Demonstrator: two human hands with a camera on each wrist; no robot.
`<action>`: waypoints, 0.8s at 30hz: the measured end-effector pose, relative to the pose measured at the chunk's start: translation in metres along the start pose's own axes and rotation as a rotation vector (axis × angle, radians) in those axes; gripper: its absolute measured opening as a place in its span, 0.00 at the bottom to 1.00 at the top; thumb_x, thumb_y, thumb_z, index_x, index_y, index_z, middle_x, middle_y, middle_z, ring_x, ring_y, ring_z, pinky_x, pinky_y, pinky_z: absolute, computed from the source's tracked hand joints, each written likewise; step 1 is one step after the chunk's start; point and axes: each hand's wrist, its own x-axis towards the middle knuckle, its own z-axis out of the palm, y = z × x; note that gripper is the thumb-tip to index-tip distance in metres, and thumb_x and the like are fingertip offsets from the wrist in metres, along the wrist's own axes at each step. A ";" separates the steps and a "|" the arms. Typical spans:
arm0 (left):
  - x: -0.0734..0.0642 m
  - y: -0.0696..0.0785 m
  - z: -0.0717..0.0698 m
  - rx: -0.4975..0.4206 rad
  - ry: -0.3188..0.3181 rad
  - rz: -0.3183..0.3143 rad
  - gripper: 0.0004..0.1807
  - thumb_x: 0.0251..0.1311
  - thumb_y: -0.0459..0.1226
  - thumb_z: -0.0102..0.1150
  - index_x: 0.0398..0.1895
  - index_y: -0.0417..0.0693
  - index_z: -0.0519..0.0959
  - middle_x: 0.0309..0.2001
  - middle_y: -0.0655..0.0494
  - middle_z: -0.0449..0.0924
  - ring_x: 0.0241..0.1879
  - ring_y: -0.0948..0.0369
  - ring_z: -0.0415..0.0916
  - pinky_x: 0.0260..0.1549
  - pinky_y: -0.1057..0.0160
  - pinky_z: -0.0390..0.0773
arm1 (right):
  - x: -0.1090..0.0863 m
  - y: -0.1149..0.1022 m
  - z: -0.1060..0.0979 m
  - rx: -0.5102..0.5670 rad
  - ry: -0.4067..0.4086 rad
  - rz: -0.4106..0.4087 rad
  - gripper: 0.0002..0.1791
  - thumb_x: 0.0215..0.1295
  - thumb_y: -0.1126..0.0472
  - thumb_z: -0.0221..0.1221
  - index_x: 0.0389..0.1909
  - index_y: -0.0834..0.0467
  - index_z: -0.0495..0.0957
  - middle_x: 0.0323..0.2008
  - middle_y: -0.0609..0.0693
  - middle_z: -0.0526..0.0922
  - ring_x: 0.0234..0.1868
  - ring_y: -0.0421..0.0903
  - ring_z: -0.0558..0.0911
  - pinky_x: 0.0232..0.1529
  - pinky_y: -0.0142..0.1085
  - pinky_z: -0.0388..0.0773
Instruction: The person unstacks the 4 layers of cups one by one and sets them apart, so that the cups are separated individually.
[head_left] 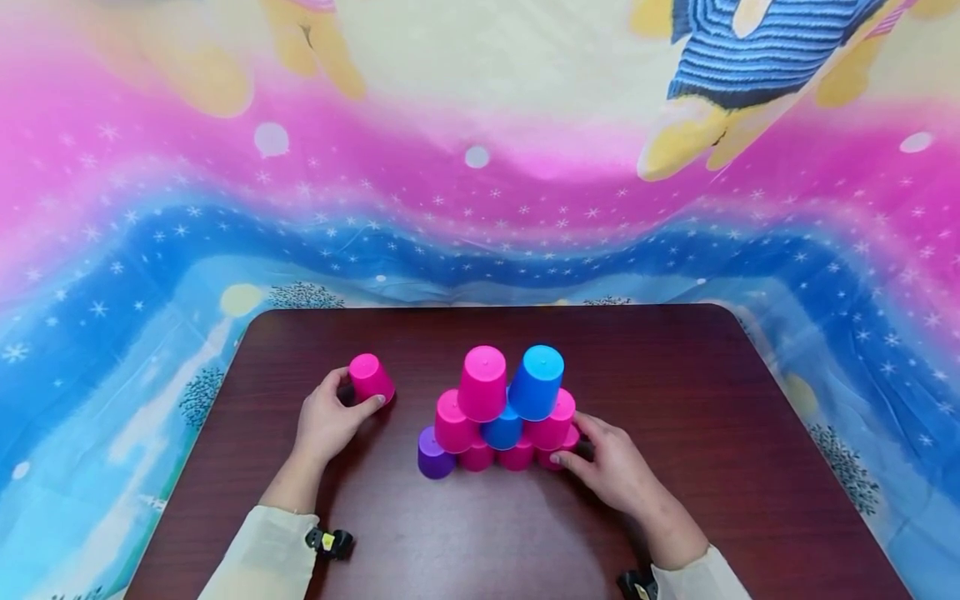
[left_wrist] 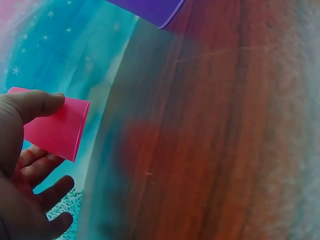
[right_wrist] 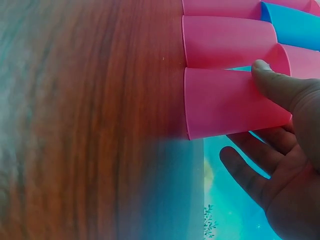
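My left hand (head_left: pixel 324 423) pinches an upside-down pink cup (head_left: pixel 371 377) between thumb and fingers, left of a stack of cups. In the left wrist view the cup's rim stands apart from its reddish reflection on the tabletop. My right hand (head_left: pixel 617 468) grips the pink cup (right_wrist: pixel 225 102) at the right end of the bottom row, thumb in front, fingers behind. That row also has a purple cup (head_left: pixel 436 454) at its left end and pink ones between. Above sit two pink cups around a blue cup (head_left: pixel 502 429). On top stand a pink cup (head_left: pixel 483 383) and a blue cup (head_left: pixel 537 383).
The stack stands near the middle of a dark brown table (head_left: pixel 225 467) with rounded far corners. Behind the table hangs a colourful printed cloth (head_left: pixel 480 200). Black bands (head_left: pixel 330 543) with small devices are worn at both wrists, over pale sleeves.
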 end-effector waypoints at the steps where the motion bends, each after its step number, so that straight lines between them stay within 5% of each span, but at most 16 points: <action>1: 0.000 -0.001 0.000 0.013 0.000 -0.002 0.41 0.57 0.49 0.76 0.70 0.43 0.70 0.63 0.40 0.78 0.62 0.42 0.75 0.62 0.40 0.74 | 0.000 0.000 0.000 0.001 0.000 0.002 0.37 0.58 0.53 0.77 0.68 0.54 0.76 0.57 0.48 0.85 0.57 0.49 0.85 0.57 0.48 0.83; 24: -0.003 -0.012 0.008 0.043 -0.001 -0.011 0.41 0.57 0.49 0.76 0.70 0.41 0.70 0.63 0.38 0.78 0.62 0.40 0.75 0.61 0.38 0.74 | 0.000 -0.001 0.000 -0.007 0.001 0.003 0.38 0.57 0.53 0.78 0.68 0.54 0.76 0.58 0.48 0.85 0.57 0.49 0.85 0.56 0.47 0.83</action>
